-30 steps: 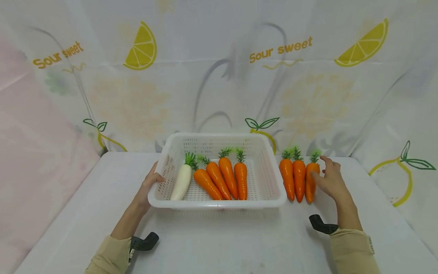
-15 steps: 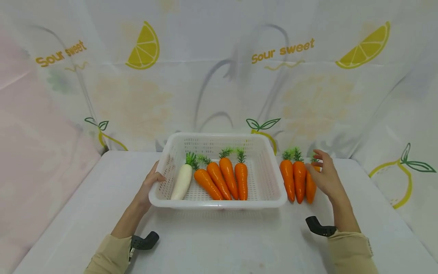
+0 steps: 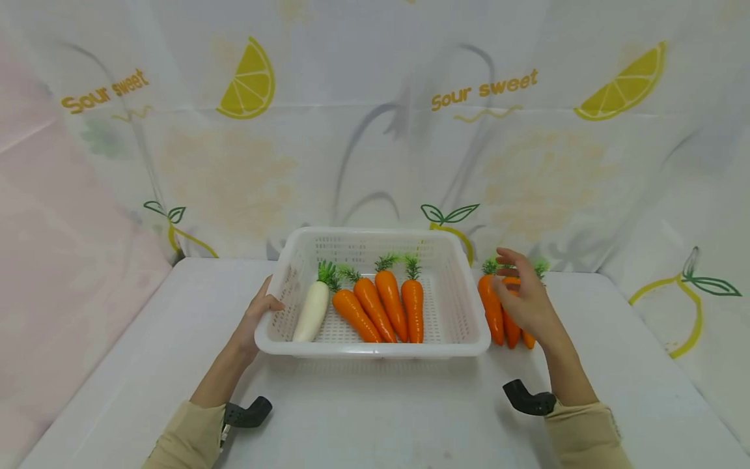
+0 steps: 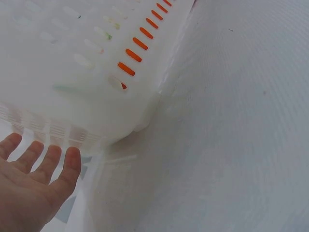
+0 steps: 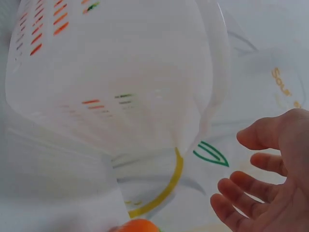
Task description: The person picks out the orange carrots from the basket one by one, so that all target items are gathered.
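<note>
A white plastic basket, slotted in its walls, sits tilted toward me at the middle of the table. In it lie a white radish and several orange carrots with green tops. My left hand grips the basket's left side, thumb over the rim; the left wrist view has its fingers along the outer wall. Beyond the basket's right side are 3 more carrots, partly hidden by my right hand. That hand is above them with relaxed, parted fingers and holds nothing.
The white-covered table stretches in front of the basket and to both sides. Close behind it hangs a cloth backdrop printed with lemons. Each wrist wears a black device.
My right hand has moved left, from beside the rightmost loose carrot to over the loose carrots near the basket. The left hand and basket stay in place.
</note>
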`<state>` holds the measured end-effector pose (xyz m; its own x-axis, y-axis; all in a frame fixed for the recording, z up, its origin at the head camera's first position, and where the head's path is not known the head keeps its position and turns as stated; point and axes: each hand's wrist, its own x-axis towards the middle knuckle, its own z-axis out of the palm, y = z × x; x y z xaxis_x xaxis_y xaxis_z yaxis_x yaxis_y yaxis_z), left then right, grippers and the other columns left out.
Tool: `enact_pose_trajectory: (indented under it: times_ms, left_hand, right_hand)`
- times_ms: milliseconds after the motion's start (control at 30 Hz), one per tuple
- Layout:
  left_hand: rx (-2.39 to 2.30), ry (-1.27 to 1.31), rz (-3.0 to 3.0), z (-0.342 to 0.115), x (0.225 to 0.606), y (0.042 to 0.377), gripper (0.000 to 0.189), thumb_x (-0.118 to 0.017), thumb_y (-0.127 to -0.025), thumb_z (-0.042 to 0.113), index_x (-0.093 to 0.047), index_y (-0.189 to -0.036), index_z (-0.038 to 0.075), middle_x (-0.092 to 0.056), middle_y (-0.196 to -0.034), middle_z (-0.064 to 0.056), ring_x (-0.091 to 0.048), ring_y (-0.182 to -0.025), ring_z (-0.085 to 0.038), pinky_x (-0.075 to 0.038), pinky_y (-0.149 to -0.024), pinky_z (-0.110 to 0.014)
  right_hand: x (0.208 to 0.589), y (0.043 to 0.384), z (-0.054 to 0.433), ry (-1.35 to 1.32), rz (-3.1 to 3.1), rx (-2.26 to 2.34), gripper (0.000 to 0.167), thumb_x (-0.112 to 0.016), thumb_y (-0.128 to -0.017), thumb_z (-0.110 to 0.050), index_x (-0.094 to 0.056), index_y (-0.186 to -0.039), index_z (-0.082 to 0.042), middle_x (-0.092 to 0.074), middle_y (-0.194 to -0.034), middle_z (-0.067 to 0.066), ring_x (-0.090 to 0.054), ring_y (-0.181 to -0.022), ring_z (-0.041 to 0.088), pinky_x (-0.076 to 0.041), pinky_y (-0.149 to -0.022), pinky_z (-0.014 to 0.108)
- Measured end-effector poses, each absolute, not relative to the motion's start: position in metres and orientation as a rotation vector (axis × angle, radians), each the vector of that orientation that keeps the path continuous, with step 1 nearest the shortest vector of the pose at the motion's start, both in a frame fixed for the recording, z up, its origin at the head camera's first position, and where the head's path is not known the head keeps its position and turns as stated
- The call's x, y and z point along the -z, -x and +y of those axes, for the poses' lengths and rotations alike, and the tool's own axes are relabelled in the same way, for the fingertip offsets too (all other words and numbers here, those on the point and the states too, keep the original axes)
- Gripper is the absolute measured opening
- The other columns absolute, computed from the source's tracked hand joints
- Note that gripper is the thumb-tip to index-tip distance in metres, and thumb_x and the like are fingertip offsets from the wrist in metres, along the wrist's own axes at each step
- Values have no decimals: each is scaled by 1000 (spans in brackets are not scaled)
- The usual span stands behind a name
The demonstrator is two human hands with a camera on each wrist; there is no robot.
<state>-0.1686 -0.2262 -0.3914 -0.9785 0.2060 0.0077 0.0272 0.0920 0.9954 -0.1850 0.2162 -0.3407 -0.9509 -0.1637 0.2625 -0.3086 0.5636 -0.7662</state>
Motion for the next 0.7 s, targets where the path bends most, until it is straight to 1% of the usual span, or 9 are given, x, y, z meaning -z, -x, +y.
enact_pose_trajectory:
  times_ms: [233,333,467,567,700]
  left_hand:
    - [-2010,-230,2228,-228,391,167,76,-29,-80,14,-5,-152,19,-9,-158,-14,-9,-144,-42,-9,-107,-66]
    - [-2016,-226,2228,-229,390,166,75,-28,-81,14,-5,-152,20,-8,-159,-14,-8,-144,-42,-8,-106,-67]
    - [-2013,-245,2222,-229,390,166,75,-28,-81,14,-3,-152,19,-6,-159,-15,-6,-144,-43,-7,-106,-67]
    - [-2005,-252,2227,-228,390,167,76,-28,-81,13,-3,-152,18,-7,-159,-15,-6,-144,-43,-7,-106,-68]
    - [-2000,-249,2229,-227,389,168,76,-27,-81,13,-3,-152,18,-6,-159,-16,-6,-144,-44,-7,-106,-69]
  right_hand:
    - [338,179,195,-571,-2581,-1353,57,-55,-94,-18,-30,-145,-11,-40,-137,16,-46,-120,33,-37,-98,53]
    - [336,178,185,-622,-2570,-1372,57,-56,-93,-18,-31,-144,-12,-41,-137,15,-46,-121,30,-37,-100,52]
    - [335,174,174,-703,-2530,-1423,56,-57,-93,-13,-33,-143,-12,-40,-139,14,-45,-122,29,-37,-101,50]
    - [336,171,167,-764,-2523,-1429,55,-57,-92,-11,-33,-143,-14,-40,-141,9,-45,-122,25,-39,-101,46]
    - [338,168,158,-808,-2579,-1384,55,-57,-93,-13,-33,-143,-16,-40,-141,3,-45,-122,19,-43,-99,42]
